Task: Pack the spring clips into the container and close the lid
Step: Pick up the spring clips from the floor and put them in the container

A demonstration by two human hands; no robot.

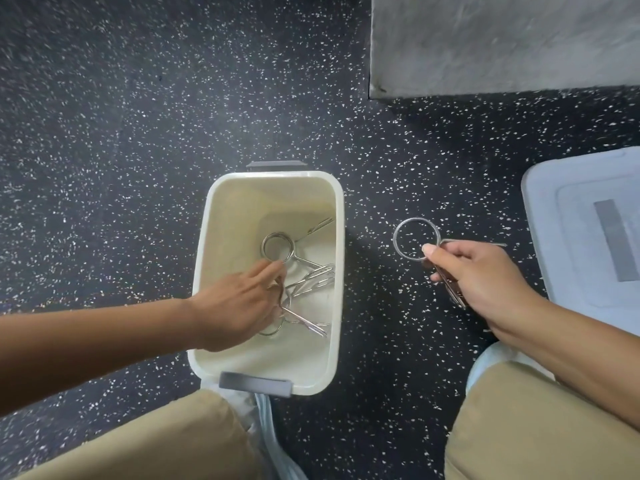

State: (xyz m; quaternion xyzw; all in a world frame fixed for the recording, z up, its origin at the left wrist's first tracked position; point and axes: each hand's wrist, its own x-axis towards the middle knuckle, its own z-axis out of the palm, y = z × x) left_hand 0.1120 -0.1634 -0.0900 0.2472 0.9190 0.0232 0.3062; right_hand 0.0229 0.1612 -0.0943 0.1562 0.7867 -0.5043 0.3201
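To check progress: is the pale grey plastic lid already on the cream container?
No, the pale grey plastic lid lies on the floor, apart from the open cream container.

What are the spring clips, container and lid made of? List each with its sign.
Spring clips: bare steel wire, seemingly; bright silvery glints.
Container: cream plastic, likely; smooth moulded walls, grey latches.
Lid: pale translucent-looking plastic; moulded ridges.

Cream container [211, 216] sits open with a few metal spring clips [277, 249] inside, its grey-white lid [540, 188] lying flat off to my right.
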